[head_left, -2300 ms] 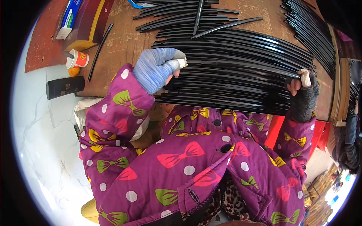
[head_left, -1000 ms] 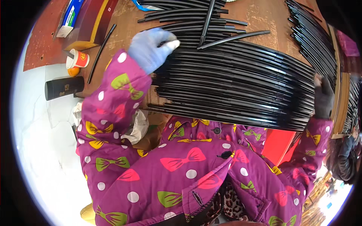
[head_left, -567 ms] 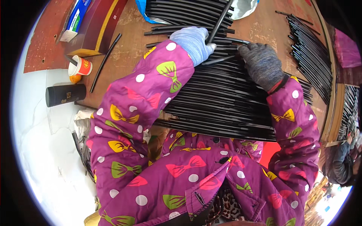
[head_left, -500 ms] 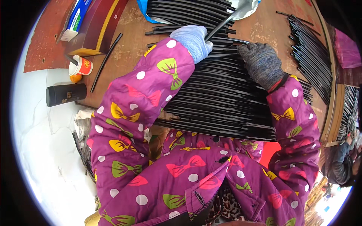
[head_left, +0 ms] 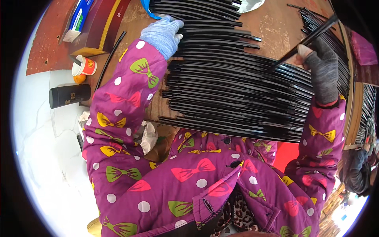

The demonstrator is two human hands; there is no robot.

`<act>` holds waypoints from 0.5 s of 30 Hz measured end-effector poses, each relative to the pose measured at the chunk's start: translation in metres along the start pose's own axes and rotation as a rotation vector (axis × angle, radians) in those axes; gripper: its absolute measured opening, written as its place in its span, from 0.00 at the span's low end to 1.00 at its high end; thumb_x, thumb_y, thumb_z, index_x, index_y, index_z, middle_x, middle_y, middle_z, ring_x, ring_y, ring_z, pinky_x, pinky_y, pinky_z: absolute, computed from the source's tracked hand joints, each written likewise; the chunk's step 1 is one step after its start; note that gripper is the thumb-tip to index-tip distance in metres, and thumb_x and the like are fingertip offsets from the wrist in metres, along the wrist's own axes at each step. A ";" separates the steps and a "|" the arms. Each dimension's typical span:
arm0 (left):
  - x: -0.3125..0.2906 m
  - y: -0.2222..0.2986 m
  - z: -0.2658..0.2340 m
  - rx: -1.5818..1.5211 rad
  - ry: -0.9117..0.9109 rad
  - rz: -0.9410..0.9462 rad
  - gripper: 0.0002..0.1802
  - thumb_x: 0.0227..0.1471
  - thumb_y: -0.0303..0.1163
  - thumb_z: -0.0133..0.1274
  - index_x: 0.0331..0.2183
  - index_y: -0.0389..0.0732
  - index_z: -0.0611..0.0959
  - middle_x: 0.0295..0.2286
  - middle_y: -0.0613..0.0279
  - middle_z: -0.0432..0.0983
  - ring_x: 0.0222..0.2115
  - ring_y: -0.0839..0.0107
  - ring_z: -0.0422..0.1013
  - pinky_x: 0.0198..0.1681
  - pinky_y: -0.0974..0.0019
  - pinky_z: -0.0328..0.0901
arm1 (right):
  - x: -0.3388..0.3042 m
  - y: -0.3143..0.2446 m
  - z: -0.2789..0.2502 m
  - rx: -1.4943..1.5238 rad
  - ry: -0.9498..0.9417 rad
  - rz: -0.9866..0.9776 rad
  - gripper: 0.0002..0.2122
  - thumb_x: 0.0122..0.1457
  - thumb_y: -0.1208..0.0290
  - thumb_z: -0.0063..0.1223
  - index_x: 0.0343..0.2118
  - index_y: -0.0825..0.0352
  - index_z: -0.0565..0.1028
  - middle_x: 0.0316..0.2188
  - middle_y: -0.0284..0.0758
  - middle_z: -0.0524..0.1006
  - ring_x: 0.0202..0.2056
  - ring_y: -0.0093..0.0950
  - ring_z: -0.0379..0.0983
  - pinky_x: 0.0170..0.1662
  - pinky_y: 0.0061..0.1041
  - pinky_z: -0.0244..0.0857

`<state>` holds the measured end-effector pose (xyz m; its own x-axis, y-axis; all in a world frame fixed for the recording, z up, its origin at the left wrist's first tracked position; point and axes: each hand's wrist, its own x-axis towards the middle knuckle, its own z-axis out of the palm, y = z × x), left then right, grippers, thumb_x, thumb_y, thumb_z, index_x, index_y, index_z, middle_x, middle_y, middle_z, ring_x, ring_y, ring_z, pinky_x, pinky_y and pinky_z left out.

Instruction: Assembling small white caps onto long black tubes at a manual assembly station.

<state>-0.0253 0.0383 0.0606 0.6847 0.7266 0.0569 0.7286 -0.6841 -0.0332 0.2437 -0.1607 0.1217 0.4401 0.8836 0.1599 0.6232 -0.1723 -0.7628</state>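
Observation:
A wide layer of thin black rods (head_left: 237,85) lies side by side on the wooden table in front of me. My left hand (head_left: 161,37), in a light blue knit glove, is at the upper left edge of this layer. Its fingers are closed round the left end of a black rod (head_left: 221,32). My right hand (head_left: 323,67), in a dark grey glove with bare fingertips showing, pinches another black rod (head_left: 312,36) above the right side of the layer. That rod slants from lower left to upper right.
More rods (head_left: 193,8) lie at the far side, by a blue-edged bag (head_left: 149,8), with another pile (head_left: 342,73) to the right. A single rod (head_left: 111,59), a paper cup (head_left: 84,66), a dark cylinder (head_left: 70,96) and a maroon box (head_left: 98,29) are left. Another person (head_left: 357,170) is far right.
My left hand has moved left to the rod ends, away from the grey rod it held over the middle. My right hand has moved right and now holds a rod raised over the layer.

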 end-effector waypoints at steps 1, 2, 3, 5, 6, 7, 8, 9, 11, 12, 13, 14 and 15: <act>-0.003 0.000 0.000 -0.036 0.093 -0.004 0.15 0.44 0.36 0.50 0.37 0.47 0.76 0.36 0.63 0.70 0.37 0.62 0.68 0.41 0.64 0.63 | 0.000 -0.007 0.000 0.257 -0.059 0.170 0.12 0.48 0.66 0.52 0.31 0.69 0.71 0.20 0.31 0.73 0.22 0.18 0.70 0.22 0.13 0.61; -0.006 0.001 -0.001 -0.030 0.092 -0.008 0.15 0.44 0.36 0.50 0.37 0.47 0.76 0.36 0.63 0.70 0.37 0.62 0.68 0.41 0.64 0.63 | -0.001 -0.010 0.009 0.413 -0.069 0.178 0.12 0.50 0.66 0.49 0.31 0.71 0.71 0.21 0.33 0.73 0.22 0.19 0.71 0.22 0.13 0.61; -0.011 0.002 -0.002 -0.088 0.181 0.024 0.14 0.44 0.35 0.51 0.37 0.46 0.77 0.35 0.62 0.71 0.35 0.63 0.69 0.39 0.66 0.64 | -0.002 -0.009 0.019 0.486 -0.113 0.157 0.11 0.51 0.67 0.47 0.32 0.72 0.70 0.22 0.34 0.74 0.23 0.21 0.72 0.23 0.13 0.62; -0.009 0.018 0.008 -0.329 0.381 0.163 0.13 0.42 0.31 0.54 0.35 0.43 0.78 0.30 0.61 0.73 0.29 0.69 0.71 0.34 0.71 0.66 | -0.009 -0.004 0.044 0.694 -0.073 0.298 0.11 0.51 0.68 0.46 0.33 0.71 0.70 0.24 0.36 0.75 0.26 0.24 0.73 0.24 0.14 0.64; -0.011 0.031 -0.002 -0.526 0.264 0.154 0.14 0.42 0.30 0.54 0.36 0.43 0.77 0.29 0.62 0.73 0.30 0.72 0.70 0.35 0.72 0.65 | -0.012 -0.006 0.053 0.762 -0.087 0.306 0.11 0.51 0.68 0.46 0.33 0.71 0.69 0.25 0.37 0.75 0.28 0.25 0.73 0.26 0.15 0.65; -0.014 0.042 -0.015 -0.716 0.144 0.135 0.16 0.41 0.29 0.55 0.38 0.42 0.77 0.29 0.62 0.73 0.30 0.74 0.69 0.35 0.72 0.65 | -0.014 -0.010 0.063 0.834 -0.109 0.310 0.11 0.51 0.68 0.46 0.33 0.72 0.69 0.26 0.38 0.75 0.29 0.26 0.74 0.27 0.15 0.65; -0.015 0.051 -0.020 -0.742 0.137 0.186 0.18 0.42 0.30 0.55 0.39 0.42 0.76 0.30 0.62 0.73 0.31 0.75 0.69 0.36 0.73 0.64 | -0.015 -0.012 0.072 0.897 -0.147 0.292 0.12 0.51 0.67 0.47 0.34 0.72 0.68 0.28 0.39 0.74 0.30 0.26 0.73 0.29 0.16 0.66; -0.016 0.059 -0.023 -0.768 0.131 0.236 0.19 0.42 0.30 0.55 0.40 0.41 0.75 0.30 0.62 0.72 0.32 0.76 0.68 0.36 0.73 0.64 | -0.015 -0.017 0.081 0.925 -0.170 0.346 0.12 0.52 0.69 0.47 0.35 0.72 0.68 0.28 0.39 0.74 0.31 0.27 0.73 0.29 0.17 0.66; -0.019 0.065 -0.017 -0.797 0.091 0.294 0.21 0.42 0.31 0.54 0.42 0.40 0.73 0.33 0.58 0.73 0.34 0.68 0.69 0.38 0.68 0.63 | -0.017 -0.030 0.092 0.981 -0.193 0.300 0.11 0.51 0.70 0.48 0.35 0.72 0.69 0.28 0.39 0.74 0.31 0.26 0.73 0.29 0.18 0.66; -0.020 0.066 -0.015 -0.734 0.091 0.317 0.21 0.42 0.31 0.53 0.41 0.39 0.73 0.33 0.56 0.73 0.34 0.65 0.70 0.39 0.67 0.63 | -0.018 -0.029 0.096 0.940 -0.220 0.244 0.11 0.50 0.71 0.49 0.35 0.72 0.70 0.28 0.38 0.74 0.30 0.25 0.72 0.29 0.19 0.66; -0.022 0.064 -0.014 -0.674 0.092 0.343 0.20 0.42 0.30 0.53 0.41 0.39 0.73 0.32 0.54 0.72 0.34 0.62 0.70 0.39 0.65 0.63 | -0.018 -0.030 0.097 0.883 -0.235 0.244 0.11 0.49 0.70 0.51 0.33 0.72 0.71 0.26 0.35 0.74 0.27 0.22 0.71 0.28 0.18 0.65; -0.020 0.062 -0.014 -0.630 0.049 0.303 0.18 0.42 0.29 0.51 0.40 0.38 0.73 0.31 0.52 0.72 0.33 0.59 0.69 0.37 0.65 0.64 | -0.017 -0.026 0.087 0.748 -0.339 0.253 0.13 0.49 0.69 0.52 0.34 0.72 0.71 0.28 0.36 0.74 0.30 0.23 0.71 0.31 0.17 0.65; -0.022 0.053 -0.012 -0.586 0.062 0.272 0.15 0.43 0.28 0.50 0.38 0.39 0.75 0.30 0.54 0.72 0.32 0.61 0.70 0.36 0.66 0.64 | -0.018 -0.023 0.078 0.625 -0.461 0.258 0.14 0.48 0.68 0.54 0.36 0.72 0.70 0.30 0.37 0.74 0.33 0.24 0.71 0.34 0.17 0.65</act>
<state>-0.0020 -0.0145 0.0697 0.8289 0.5292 0.1810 0.3885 -0.7775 0.4945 0.1714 -0.1388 0.0873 0.1256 0.9630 -0.2384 0.0036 -0.2408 -0.9706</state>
